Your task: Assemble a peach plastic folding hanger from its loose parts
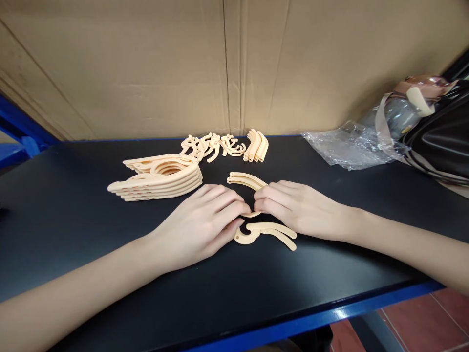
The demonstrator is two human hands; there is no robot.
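Note:
My left hand [207, 225] and my right hand [293, 205] meet over the middle of the black table. The fingers of both are closed on a small curved beige plastic piece [251, 214], mostly hidden by the fingertips. Just in front of it lies a beige folding-hanger part [271, 229] with a hook end and two slim arms, its hook end close to my left thumb. Curved beige hanger arms [246, 178] lie beyond my right fingertips, partly covered by that hand.
A stack of beige folding hangers [161, 181] stands at left. Farther back lie several loose hanger hooks [210, 145] and a bundle of hanger arms [256, 145]. Clear plastic wrap [348, 146], a strapped bottle [403, 115] and a black bag [443, 132] sit at right. Cardboard [146, 68] closes the back.

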